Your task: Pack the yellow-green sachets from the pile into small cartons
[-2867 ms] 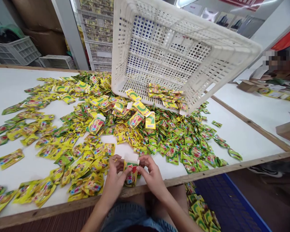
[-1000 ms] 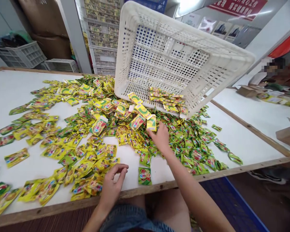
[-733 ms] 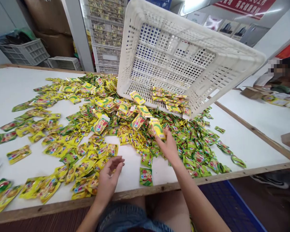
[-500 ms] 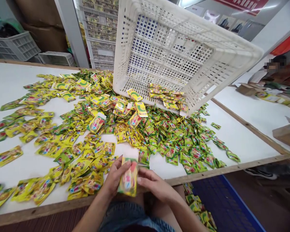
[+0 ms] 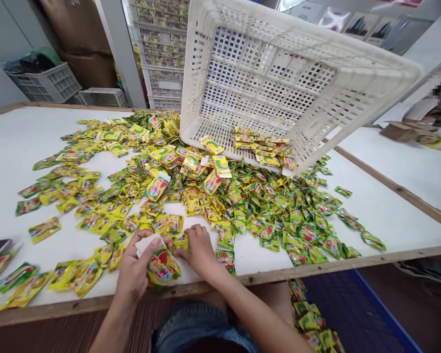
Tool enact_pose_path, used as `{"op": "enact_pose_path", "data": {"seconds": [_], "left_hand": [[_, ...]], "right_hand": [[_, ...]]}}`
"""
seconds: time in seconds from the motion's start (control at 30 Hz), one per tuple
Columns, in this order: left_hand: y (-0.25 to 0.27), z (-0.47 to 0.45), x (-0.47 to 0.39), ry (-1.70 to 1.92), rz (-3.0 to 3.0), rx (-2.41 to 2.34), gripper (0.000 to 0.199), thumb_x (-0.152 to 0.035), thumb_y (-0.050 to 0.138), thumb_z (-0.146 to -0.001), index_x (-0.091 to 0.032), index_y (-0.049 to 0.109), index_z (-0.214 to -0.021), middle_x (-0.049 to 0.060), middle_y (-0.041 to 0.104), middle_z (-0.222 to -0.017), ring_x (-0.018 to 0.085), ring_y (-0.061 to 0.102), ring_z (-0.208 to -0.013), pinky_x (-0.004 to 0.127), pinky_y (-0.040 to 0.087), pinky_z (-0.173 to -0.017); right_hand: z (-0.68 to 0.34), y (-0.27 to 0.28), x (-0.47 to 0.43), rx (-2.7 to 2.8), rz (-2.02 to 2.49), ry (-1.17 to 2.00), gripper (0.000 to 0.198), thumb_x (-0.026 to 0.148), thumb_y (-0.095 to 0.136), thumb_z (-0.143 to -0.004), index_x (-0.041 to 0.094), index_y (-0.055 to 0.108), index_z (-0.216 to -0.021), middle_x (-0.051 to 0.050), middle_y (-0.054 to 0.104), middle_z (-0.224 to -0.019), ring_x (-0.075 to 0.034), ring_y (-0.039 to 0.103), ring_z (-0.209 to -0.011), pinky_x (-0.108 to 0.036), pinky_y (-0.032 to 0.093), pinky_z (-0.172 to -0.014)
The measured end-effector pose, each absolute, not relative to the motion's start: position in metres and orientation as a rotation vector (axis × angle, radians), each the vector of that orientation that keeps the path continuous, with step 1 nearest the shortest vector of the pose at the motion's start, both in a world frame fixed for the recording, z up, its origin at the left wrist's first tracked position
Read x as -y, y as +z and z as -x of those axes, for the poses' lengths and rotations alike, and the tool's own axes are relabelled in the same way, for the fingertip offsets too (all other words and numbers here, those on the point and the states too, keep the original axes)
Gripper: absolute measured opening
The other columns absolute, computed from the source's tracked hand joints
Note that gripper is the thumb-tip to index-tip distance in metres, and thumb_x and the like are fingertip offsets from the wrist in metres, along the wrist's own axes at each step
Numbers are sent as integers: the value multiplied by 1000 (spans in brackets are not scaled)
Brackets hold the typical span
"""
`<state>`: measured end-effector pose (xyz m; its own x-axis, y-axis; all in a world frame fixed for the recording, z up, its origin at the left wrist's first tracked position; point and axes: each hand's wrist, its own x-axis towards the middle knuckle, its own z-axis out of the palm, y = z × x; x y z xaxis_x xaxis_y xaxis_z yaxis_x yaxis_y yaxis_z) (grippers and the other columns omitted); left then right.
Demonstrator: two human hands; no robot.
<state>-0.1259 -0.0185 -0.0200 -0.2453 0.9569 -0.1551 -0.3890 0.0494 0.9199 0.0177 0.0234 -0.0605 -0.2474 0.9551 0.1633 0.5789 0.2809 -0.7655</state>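
Observation:
My left hand (image 5: 134, 272) is wrapped round a small yellow and green carton (image 5: 163, 267). Its white end flap stands open at the top, and a red heart shape shows on its front. Just right of the carton, my right hand (image 5: 202, 250) reaches down to the white tabletop, thumb and fingers pinched on a yellow candy packet (image 5: 180, 241). Yellow packets (image 5: 95, 220) spread over the table to the left, with a heap of green packets (image 5: 275, 206) to the right. More cartons (image 5: 158, 186) lie on the pile in front of me.
A large white plastic crate (image 5: 264, 83) leans tilted on its side over the pile, with flat cartons (image 5: 260, 147) in its mouth. Below the table edge sits a blue crate (image 5: 356, 309) beside more packets (image 5: 312, 318). Stacked crates (image 5: 163, 54) stand behind. A person is at the far right.
My left hand has moved left with the carton, which is now tilted. The right hand has left the carton's side and gone forward to the packets. The view has shifted slightly.

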Motion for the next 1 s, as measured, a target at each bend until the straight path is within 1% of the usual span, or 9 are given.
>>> {"op": "enact_pose_path", "data": {"seconds": [0.07, 0.13, 0.2, 0.27, 0.4, 0.57, 0.73, 0.9, 1.0], "left_hand": [[-26, 120, 21, 1391, -795, -1183, 33, -29, 70, -68, -21, 46, -90, 1, 71, -75, 18, 67, -69, 27, 52, -64], [-31, 114, 23, 1294, -877, -1183, 39, -29, 71, -66, -20, 47, -96, 3, 71, -79, 19, 68, -72, 28, 52, -67], [-35, 108, 25, 1183, -941, -1185, 45, -29, 73, -64, -19, 50, -100, 6, 72, -82, 21, 67, -76, 30, 52, -69], [-39, 105, 25, 1076, -976, -1224, 43, -30, 74, -61, -15, 57, -98, 9, 72, -84, 23, 67, -79, 31, 51, -72], [-47, 100, 20, 989, -966, -1250, 36, -34, 72, -64, -12, 65, -91, 12, 71, -91, 24, 66, -84, 32, 50, -76], [-46, 88, 12, 979, -855, -1135, 38, -33, 72, -66, -13, 63, -97, 11, 71, -94, 24, 66, -85, 32, 51, -74], [-40, 77, 7, 910, -853, -1093, 36, -32, 72, -66, -12, 64, -95, 10, 72, -90, 23, 66, -83, 31, 51, -74], [-44, 74, 4, 871, -853, -1062, 35, -32, 72, -66, -12, 64, -93, 11, 71, -93, 24, 65, -87, 32, 50, -77], [-45, 73, 2, 849, -853, -1050, 36, -32, 71, -67, -12, 63, -95, 10, 71, -94, 24, 64, -88, 33, 49, -79]], "right_hand": [[-16, -62, -26, 1893, 1389, 809, 26, 25, 72, -63, 21, 55, -82, -6, 58, -89, -30, 51, -87, -43, 41, -76], [-30, -60, -29, 1867, 1384, 855, 16, 20, 65, -69, 21, 53, -80, -1, 60, -78, -23, 55, -77, -35, 44, -69], [-56, -54, -31, 1795, 1369, 935, 18, 19, 60, -74, 21, 51, -89, 1, 61, -78, -18, 57, -71, -28, 45, -64], [-90, -47, -31, 1678, 1331, 1094, 29, 20, 59, -75, 21, 46, -101, 0, 62, -85, -17, 58, -74, -26, 46, -64], [-147, -33, -25, 1671, 1280, 1376, 27, 21, 60, -74, 22, 51, -99, 1, 61, -85, -16, 58, -78, -26, 46, -69], [-159, -33, -13, 1830, 1338, 1312, 21, 19, 61, -71, 21, 56, -92, 2, 61, -80, -15, 57, -74, -24, 44, -65], [-152, -47, 0, 1911, 1534, 1199, 27, 16, 62, -67, 21, 57, -93, 1, 64, -78, -18, 58, -75, -25, 43, -65], [-158, -30, -5, 2053, 1498, 1124, 30, 20, 55, -75, 20, 55, -105, -3, 63, -92, -19, 56, -85, -26, 41, -74], [-164, -13, -18, 2195, 1420, 1117, 27, 18, 52, -76, 19, 56, -102, -3, 63, -92, -17, 56, -81, -25, 40, -72]]}}
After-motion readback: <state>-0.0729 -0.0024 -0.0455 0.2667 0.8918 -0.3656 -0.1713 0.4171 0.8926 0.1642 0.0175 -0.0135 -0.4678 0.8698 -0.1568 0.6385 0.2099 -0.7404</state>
